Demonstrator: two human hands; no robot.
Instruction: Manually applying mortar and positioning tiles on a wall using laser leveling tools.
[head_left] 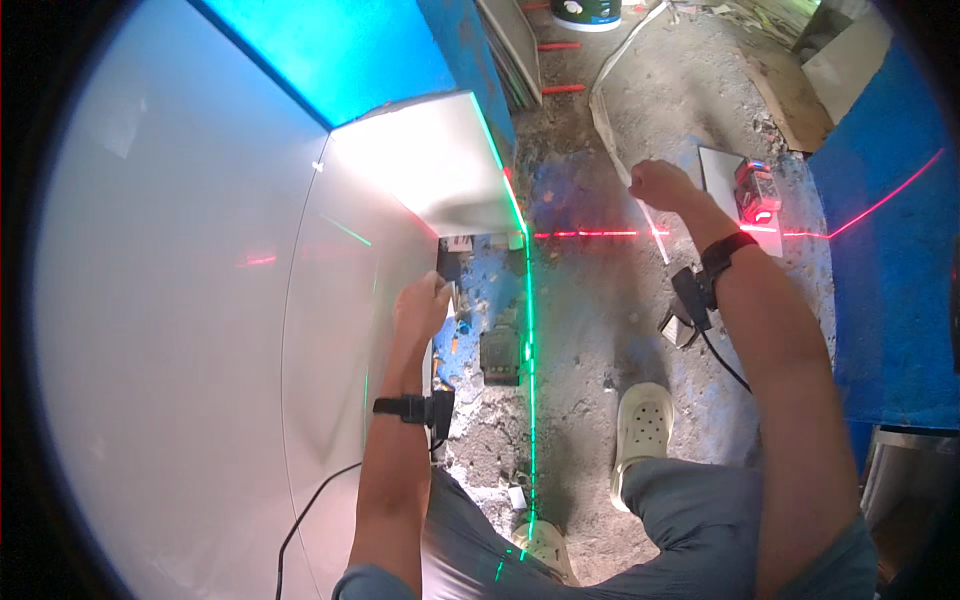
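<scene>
My left hand (422,306) is closed beside the lower part of the large glossy white wall panels (200,300). A small whitish piece (450,299) shows at its fingertips; whether it is gripped cannot be made out. Out to the right, my right hand (662,184) makes a fist above the floor, right over a long pale strip (603,110). Whatever lies inside that fist is hidden. Both wrists carry a black strap with a small device and a cable. Ahead of the left hand stands a brightly lit white panel (420,165), with a green laser line along its edge.
A red laser-level-like device (757,195) rests on a white tile piece (718,172) at right. A dark square box (500,358) sits on the rough, dusty floor near the green line. Blue surfaces (890,250) rise at right. A bucket (587,12) stands at the far end.
</scene>
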